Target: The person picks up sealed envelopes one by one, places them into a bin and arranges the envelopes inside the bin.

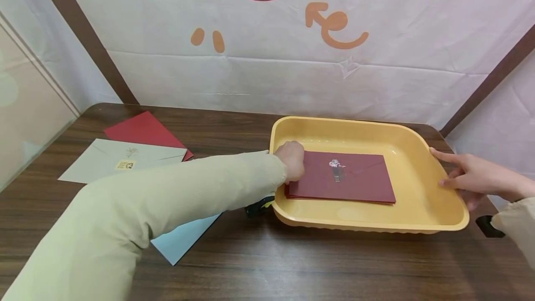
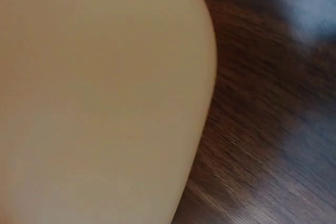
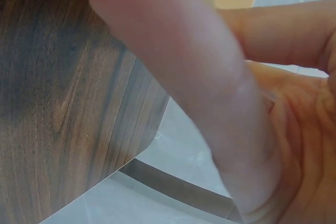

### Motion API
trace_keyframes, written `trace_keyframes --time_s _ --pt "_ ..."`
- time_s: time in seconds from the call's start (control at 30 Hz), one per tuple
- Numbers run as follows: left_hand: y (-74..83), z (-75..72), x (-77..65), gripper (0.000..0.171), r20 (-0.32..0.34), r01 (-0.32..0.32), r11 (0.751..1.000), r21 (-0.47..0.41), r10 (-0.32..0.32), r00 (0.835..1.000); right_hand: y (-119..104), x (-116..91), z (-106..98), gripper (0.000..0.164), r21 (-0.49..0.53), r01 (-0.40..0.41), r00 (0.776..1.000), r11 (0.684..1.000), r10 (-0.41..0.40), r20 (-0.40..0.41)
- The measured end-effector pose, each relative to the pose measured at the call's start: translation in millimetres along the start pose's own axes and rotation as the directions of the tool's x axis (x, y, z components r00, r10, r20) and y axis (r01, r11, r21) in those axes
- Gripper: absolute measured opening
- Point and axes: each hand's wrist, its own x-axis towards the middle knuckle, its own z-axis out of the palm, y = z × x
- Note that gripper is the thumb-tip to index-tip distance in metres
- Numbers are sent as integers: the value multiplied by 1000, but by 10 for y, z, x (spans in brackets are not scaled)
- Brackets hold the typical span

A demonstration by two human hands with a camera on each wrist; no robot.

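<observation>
A yellow tray point(image 1: 411, 166) stands at the right of the brown table, with a stack of dark red envelopes point(image 1: 359, 180) lying in its left part. My left hand point(image 1: 291, 159) grips the tray's left rim with curled fingers, close by the envelopes' left end; its fingertips are hidden. On the opposite side, my right hand point(image 1: 476, 175) holds the right rim between fingers inside the wall and fingers outside it. The left wrist view is mostly filled by the tray's yellow outer wall point(image 2: 105, 87). In the right wrist view a finger point(image 3: 184, 61) reaches to the tray's edge.
Left on the table point(image 1: 234, 129) lie a red envelope point(image 1: 146, 129), a cream envelope point(image 1: 96, 157) with a gold label, and a light blue one point(image 1: 184, 236), partly under my left sleeve. A white printed cloth point(image 1: 267, 78) hangs behind the table.
</observation>
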Motion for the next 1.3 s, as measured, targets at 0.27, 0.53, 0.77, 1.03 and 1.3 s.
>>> trace_keyframes --time_s 0.27,0.53,0.77,1.03,1.3 --pt "-41 42 13 35 -1 -23 999 33 23 1000 8 37 56 85 -9 4 1000 1000 -5 -1" --pt "-233 -43 -90 21 -68 -180 968 -178 170 983 34 100 144 90 25 11 1000 1000 -11 13" --pt "-455 -167 -292 9 -268 -309 869 -387 215 939 39 101 137 88 32 22 1000 999 -22 4" --pt "-681 -277 -534 10 -364 -330 828 -453 166 916 11 122 89 88 0 0 1000 1000 0 -3" --pt "-1384 -419 -589 15 -373 -174 931 -321 44 927 46 64 37 88 -30 -14 1000 999 14 -20"
